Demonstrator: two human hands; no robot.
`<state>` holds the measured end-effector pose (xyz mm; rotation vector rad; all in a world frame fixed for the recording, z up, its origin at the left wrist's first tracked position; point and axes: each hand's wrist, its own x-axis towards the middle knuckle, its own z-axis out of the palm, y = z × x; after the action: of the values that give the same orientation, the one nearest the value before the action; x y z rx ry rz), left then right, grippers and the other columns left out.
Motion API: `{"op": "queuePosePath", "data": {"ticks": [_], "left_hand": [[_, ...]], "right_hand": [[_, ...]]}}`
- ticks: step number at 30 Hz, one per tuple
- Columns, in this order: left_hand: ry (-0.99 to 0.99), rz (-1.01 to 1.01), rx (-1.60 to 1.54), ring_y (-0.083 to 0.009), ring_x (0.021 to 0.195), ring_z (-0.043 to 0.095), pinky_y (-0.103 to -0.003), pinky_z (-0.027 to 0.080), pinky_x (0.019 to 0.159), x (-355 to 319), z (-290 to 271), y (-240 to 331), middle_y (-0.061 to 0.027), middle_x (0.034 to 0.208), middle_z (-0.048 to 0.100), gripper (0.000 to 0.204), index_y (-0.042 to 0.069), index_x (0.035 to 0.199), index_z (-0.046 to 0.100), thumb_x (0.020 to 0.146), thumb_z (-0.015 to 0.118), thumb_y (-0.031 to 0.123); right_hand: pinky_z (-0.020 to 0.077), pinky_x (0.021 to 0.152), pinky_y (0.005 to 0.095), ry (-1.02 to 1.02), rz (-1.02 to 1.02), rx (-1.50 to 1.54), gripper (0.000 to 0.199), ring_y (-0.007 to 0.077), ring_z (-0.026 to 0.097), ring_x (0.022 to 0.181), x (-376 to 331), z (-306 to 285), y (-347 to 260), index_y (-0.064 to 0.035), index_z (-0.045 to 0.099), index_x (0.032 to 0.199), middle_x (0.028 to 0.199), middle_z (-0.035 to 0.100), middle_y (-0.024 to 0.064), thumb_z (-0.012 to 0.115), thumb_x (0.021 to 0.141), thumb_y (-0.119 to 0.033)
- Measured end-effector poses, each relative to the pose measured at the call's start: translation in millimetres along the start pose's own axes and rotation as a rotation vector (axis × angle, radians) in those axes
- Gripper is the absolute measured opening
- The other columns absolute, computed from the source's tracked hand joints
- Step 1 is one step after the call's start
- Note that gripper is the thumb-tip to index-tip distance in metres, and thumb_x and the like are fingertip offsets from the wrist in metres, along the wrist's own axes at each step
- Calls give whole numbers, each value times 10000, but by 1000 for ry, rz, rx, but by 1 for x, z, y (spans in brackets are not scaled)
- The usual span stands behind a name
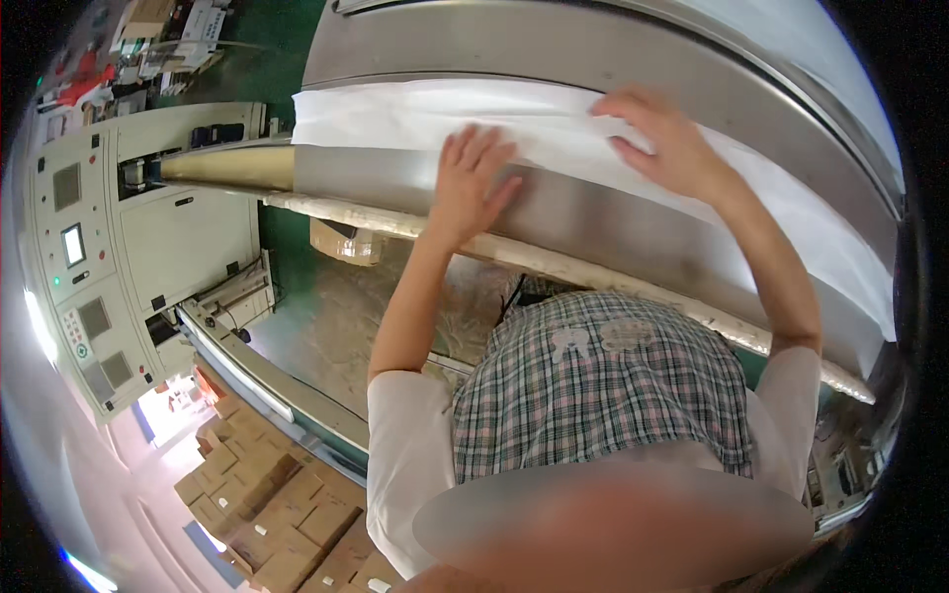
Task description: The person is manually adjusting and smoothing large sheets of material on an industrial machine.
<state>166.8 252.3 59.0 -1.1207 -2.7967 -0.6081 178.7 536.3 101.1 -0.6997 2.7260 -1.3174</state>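
A long white sheet [386, 111] runs across the grey metal surface [445, 47] of a machine in front of me, with creases along it. My left hand [473, 176] lies at the sheet's near edge, fingers spread and pointing away, its thumb over the bare metal strip [341, 170]. Farther right, my right hand [660, 143] is over the sheet with fingers apart and slightly bent, thumb stretched to the left. Neither hand holds anything that I can see. Whether the right fingertips touch the sheet, I cannot tell.
A wrapped bar [395, 221] runs along the machine's near side, between it and my checked apron [603, 385]. To the left stands a pale control cabinet [183, 247] with a small screen. Stacked cardboard boxes [267, 494] fill the lower left; another box [344, 242] sits below the bar.
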Motion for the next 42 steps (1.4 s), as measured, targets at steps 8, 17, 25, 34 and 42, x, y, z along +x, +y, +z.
{"op": "queuePosePath", "data": {"ticks": [8,17,25,34,42], "left_hand": [[-28,-45,168,-446,1195,269,-530,245,977,-36,-30,-100,-147,1307,348,503,157,1209,459,764,595,352],[-42,-355,393,-496,1204,228,-595,166,980,-27,-56,-216,-215,1317,310,519,136,1262,404,825,484,406],[-141,22,150,-418,1250,195,-620,173,954,-45,-59,-186,-141,1368,243,552,236,1289,369,787,545,385],[15,-239,164,-383,1145,361,-597,193,957,-36,-60,-283,-156,1161,486,358,100,1045,578,757,569,311],[303,-363,23,-320,978,507,-419,380,853,-19,-125,-340,-142,1008,573,212,32,926,582,802,548,200]], "right_hand": [[436,733,350,61,-133,-463,274,261,498,850,123,132,-34,-76,528,903,900,503,84,622,646,-60],[448,674,326,147,-107,-372,185,234,512,815,108,135,-81,-63,531,778,857,515,66,610,618,-11],[442,680,334,279,17,-573,166,251,511,813,169,171,-62,-55,552,765,845,530,74,611,615,-16],[438,689,318,218,-105,-459,190,224,508,825,148,171,-85,-60,541,740,898,543,53,629,580,-8],[432,717,330,176,-55,-416,211,229,503,862,151,183,-64,-60,544,750,938,540,52,638,566,-16]]}}
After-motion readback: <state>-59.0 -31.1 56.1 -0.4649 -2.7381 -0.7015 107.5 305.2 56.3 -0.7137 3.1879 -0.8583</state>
